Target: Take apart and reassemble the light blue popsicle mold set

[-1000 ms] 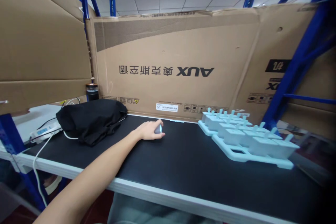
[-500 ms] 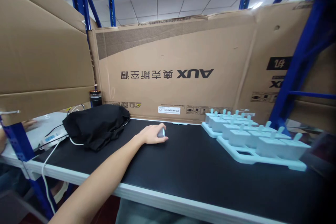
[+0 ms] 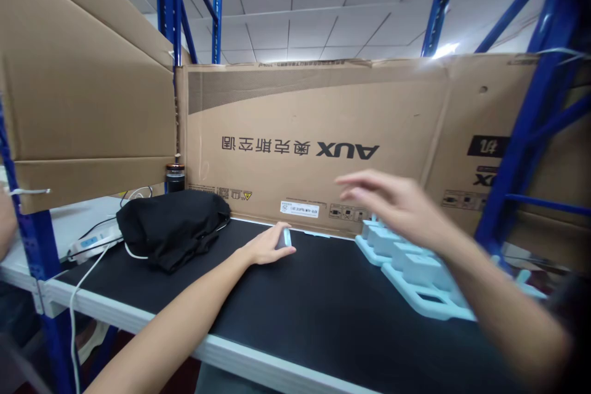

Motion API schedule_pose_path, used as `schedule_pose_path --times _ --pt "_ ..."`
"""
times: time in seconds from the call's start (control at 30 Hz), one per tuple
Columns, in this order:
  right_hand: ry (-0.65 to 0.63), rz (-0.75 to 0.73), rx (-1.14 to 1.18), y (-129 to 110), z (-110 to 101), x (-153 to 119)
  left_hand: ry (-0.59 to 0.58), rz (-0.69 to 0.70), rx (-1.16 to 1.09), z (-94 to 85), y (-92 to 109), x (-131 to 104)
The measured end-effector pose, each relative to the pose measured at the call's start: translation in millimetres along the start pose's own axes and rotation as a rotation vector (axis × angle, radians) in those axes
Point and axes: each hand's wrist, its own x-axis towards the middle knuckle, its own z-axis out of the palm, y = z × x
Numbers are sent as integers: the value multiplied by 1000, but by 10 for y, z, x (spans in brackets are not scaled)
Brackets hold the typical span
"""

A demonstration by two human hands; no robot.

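Note:
My left hand (image 3: 268,246) rests on the black tabletop, its fingers curled round a small pale-blue and grey piece (image 3: 287,237). Most of that piece is hidden by the hand, so its kind is unclear. My right hand (image 3: 397,203), blurred by motion, hovers over the light-blue ice pop moulds (image 3: 418,268) on the right. Its fingers stretch out to the left and hold nothing that I can see. The moulds sit in pale-blue trays (image 3: 436,309); some stick handles show, and my right forearm covers part of the set.
A black cloth bundle (image 3: 173,228) lies at the left, by a white power strip (image 3: 96,240) and cables. A dark jar (image 3: 175,177) stands behind it. Cardboard panels (image 3: 295,111) wall the back and left. Blue rack posts (image 3: 521,129) rise at both sides. Another person's arm (image 3: 5,221) shows far left.
My right hand has come into view from the right and is over the moulds. My left hand keeps its hold on the small piece. The view has tilted up slightly.

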Motion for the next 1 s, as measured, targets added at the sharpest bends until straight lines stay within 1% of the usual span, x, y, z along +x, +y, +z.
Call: schedule_pose_path --times 0.03,0.1,0.13,0.17,0.2,0.23,0.3,0.37,0.47,0.67,0.83,1.0 --pt "-161 38 -108 117 179 2 14 7 -20 7 -12 0" --pt "-457 139 -331 456 602 -40 38 30 -48 21 -36 1" --pt "-531 184 -421 649 812 -76 50 45 -54 27 -47 1" --pt "-576 236 -498 838 1002 -114 62 63 -54 33 -57 2" --pt "-594 274 -562 1008 1162 -150 73 81 -48 40 -66 3" --pt "-593 292 -590 1149 1290 -181 82 100 -40 46 -75 3" --pt "-578 329 -629 1330 1453 -224 90 124 -22 57 -88 6" --pt "-574 361 -651 1399 1524 -247 87 132 -15 65 -96 8" --pt "-575 374 -673 1398 1543 -269 76 104 -29 67 -100 11" --pt "-586 309 -664 1351 1468 -317 74 0 -79 50 -94 12" --pt "-587 272 -644 1296 1398 -369 63 -22 -79 36 -73 2" --pt "-568 259 -633 1268 1394 -392 68 -13 -53 52 -100 9"
